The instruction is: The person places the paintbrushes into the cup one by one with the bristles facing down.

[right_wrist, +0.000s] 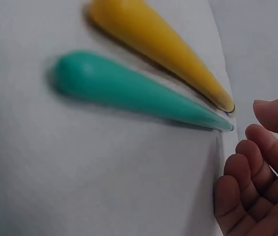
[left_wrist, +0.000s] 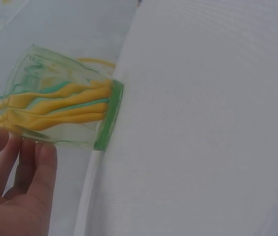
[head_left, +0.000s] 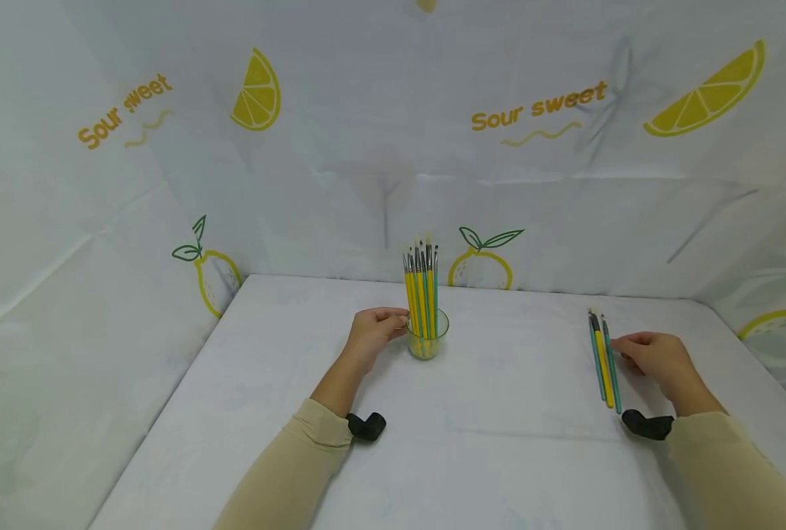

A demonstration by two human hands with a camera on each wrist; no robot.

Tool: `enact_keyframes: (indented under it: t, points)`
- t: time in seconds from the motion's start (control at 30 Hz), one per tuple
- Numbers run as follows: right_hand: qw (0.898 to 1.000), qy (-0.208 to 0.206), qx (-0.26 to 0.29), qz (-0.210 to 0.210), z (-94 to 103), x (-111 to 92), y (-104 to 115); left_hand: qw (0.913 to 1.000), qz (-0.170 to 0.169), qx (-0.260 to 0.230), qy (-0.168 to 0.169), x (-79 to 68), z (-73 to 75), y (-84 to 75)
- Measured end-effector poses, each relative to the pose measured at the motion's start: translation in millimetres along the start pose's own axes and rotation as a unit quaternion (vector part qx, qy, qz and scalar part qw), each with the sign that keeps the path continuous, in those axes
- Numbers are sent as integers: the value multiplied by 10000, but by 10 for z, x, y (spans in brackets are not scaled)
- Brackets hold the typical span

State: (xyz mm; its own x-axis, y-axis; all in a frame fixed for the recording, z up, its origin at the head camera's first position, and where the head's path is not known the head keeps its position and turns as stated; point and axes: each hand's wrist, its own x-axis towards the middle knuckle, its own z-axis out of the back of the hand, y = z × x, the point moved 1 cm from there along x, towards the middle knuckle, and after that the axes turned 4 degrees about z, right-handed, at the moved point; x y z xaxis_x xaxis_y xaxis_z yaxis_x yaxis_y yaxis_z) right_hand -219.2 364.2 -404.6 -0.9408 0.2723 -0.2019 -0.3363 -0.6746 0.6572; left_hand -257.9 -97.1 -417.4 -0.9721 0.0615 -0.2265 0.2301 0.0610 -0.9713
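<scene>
A clear glass (head_left: 426, 347) with a green-tinted base stands upright on the table, holding several yellow and teal paintbrushes (head_left: 422, 291), bristles up. My left hand (head_left: 374, 333) is at the glass's left side, its thumb and bent fingers holding it near the rim. In the left wrist view, those fingertips (left_wrist: 45, 155) meet the glass wall. To the right, three paintbrushes (head_left: 603, 361), one yellow between two teal, lie on the table. Beside the rightmost teal brush (right_wrist: 129, 91) is my right hand (head_left: 658, 362); the right wrist view shows its thumb and fingers apart, with nothing between them.
A white cloth covers the table (head_left: 499, 471). Behind it hangs a white sheet (head_left: 366, 96) printed with lemons and lettering, which also runs down the left and right sides. A black wrist device (head_left: 366, 427) sits at the left cuff, and another (head_left: 648, 425) at the right.
</scene>
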Motion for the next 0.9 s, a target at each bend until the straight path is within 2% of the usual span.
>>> enact_keyframes:
  t: [0.4,0.9]
  points:
    - [9973,278,-645,206,-36,36,52,10000,-24,16,17,17,12,4]
    - [9936,339,-1066,125,-35,101,76,10000,-41,51,70,12,12,11]
